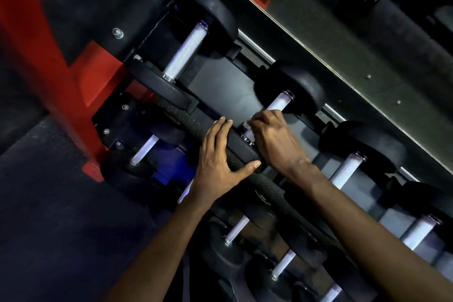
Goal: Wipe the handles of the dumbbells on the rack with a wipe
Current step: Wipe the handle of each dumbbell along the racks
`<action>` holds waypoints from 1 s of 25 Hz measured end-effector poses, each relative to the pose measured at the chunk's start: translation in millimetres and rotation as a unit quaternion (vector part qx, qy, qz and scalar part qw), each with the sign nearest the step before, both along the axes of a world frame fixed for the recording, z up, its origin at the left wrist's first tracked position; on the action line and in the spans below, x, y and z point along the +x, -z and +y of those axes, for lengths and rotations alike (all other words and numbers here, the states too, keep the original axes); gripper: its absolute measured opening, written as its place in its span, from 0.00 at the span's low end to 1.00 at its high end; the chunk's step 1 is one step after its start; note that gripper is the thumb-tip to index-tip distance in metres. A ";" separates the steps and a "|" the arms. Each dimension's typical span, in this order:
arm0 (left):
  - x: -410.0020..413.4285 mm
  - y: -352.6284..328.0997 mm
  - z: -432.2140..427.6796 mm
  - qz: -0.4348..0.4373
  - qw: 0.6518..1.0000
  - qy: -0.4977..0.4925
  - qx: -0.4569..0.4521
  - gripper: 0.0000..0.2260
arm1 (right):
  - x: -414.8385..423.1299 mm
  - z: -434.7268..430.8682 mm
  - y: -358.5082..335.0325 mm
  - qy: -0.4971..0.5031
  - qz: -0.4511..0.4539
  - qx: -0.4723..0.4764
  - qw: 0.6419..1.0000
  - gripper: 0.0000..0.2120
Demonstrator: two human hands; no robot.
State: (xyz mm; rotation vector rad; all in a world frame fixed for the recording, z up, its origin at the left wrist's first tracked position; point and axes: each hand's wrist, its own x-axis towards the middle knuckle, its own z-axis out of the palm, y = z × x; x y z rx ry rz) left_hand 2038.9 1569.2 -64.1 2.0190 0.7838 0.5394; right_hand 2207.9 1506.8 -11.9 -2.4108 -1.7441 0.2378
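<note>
Black dumbbells with pale knurled handles lie in a row on the rack's upper tier. My right hand curls over the handle of the second dumbbell from the left. A small pale bit of the wipe shows at its fingertips; the rest is hidden under the hand. My left hand rests on that dumbbell's near head, fingers straight over the top and thumb spread along its near side. The leftmost handle and the handles to the right are bare.
A red rack upright stands at the left. Smaller dumbbells fill the lower tier under my forearms. A grey panel runs behind the upper tier. Dark floor lies at the lower left.
</note>
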 end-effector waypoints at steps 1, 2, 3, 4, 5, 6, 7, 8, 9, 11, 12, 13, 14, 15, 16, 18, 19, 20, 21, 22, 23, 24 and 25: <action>-0.2 0.7 0.0 0.000 1.000 -0.001 -0.001 0.45 | 0.1 -1.9 0.2 0.029 0.016 0.031 0.999 0.12; -0.4 1.1 -0.3 -0.001 1.000 -0.002 -0.001 0.45 | -0.4 -5.2 1.9 0.080 0.044 0.076 0.993 0.11; -0.1 1.2 -0.8 -0.002 1.000 -0.002 0.000 0.45 | -3.2 -8.8 1.8 0.146 0.080 0.130 0.977 0.10; 0.4 1.1 -1.3 -0.005 1.000 -0.002 0.002 0.44 | -6.9 -11.8 4.8 0.221 0.128 0.176 0.951 0.09; 0.8 1.0 -1.6 -0.008 1.000 -0.003 0.004 0.44 | -11.9 -12.0 9.0 0.301 0.190 0.210 0.911 0.07; 1.4 1.2 -1.5 -0.011 1.000 -0.005 0.008 0.44 | -18.6 -9.3 12.9 0.380 0.264 0.236 0.854 0.06; 1.7 1.9 -1.5 -0.013 1.000 -0.008 0.013 0.44 | -25.9 -6.2 19.1 0.452 0.354 0.254 0.779 0.05; 2.0 2.6 -1.8 -0.016 1.000 -0.010 0.019 0.43 | -31.4 -2.6 23.0 0.505 0.439 0.266 0.694 0.05; 2.5 3.5 -2.2 -0.021 0.999 -0.011 0.025 0.43 | -33.8 1.3 23.4 0.538 0.507 0.272 0.616 0.07; 4.5 5.5 -2.4 -0.033 0.999 -0.014 0.037 0.42 | -30.1 8.1 20.1 0.554 0.585 0.247 0.539 0.09; 4.9 6.3 -2.4 -0.038 0.998 -0.015 0.039 0.42 | -27.0 9.4 17.4 0.549 0.606 0.218 0.533 0.11; 5.2 6.7 -2.8 -0.042 0.998 -0.016 0.039 0.41 | -22.9 9.4 15.2 0.538 0.626 0.189 0.532 0.13; 5.1 6.8 -3.4 -0.044 0.998 -0.017 0.037 0.41 | -18.2 8.3 14.5 0.527 0.645 0.171 0.527 0.15; 5.0 6.6 -3.9 -0.044 0.998 -0.018 0.034 0.41 | -13.3 7.6 14.4 0.521 0.660 0.167 0.515 0.14; 5.3 6.3 -4.2 -0.042 0.998 -0.017 0.032 0.41 | -8.8 6.8 13.5 0.522 0.665 0.178 0.503 0.14; 5.8 5.3 -4.2 -0.040 0.999 -0.017 0.033 0.42 | -4.8 4.8 14.6 0.527 0.630 0.238 0.518 0.11; 6.2 5.0 -4.0 -0.041 0.998 -0.017 0.036 0.41 | -6.6 3.5 12.7 0.524 0.575 0.272 0.566 0.09; 6.4 4.9 -3.7 -0.042 0.998 -0.017 0.038 0.41 | -9.3 2.0 11.5 0.510 0.496 0.289 0.641 0.06; 6.6 5.1 -3.5 -0.042 0.998 -0.017 0.040 0.42 | -11.7 0.5 9.6 0.480 0.404 0.285 0.725 0.04; 6.9 5.3 -3.3 -0.041 0.998 -0.019 0.041 0.42 | -14.5 -1.0 7.0 0.436 0.321 0.264 0.799 0.04; 7.1 5.6 -3.0 -0.040 0.998 -0.021 0.042 0.42 | -14.9 -2.8 7.3 0.388 0.254 0.236 0.854 0.06; 6.9 5.6 -3.2 -0.041 0.998 -0.022 0.043 0.42 | -14.7 -3.8 6.0 0.345 0.204 0.212 0.891 0.07; 6.7 5.7 -3.2 -0.040 0.998 -0.022 0.044 0.42 | -13.3 -3.9 6.6 0.311 0.164 0.192 0.916 0.08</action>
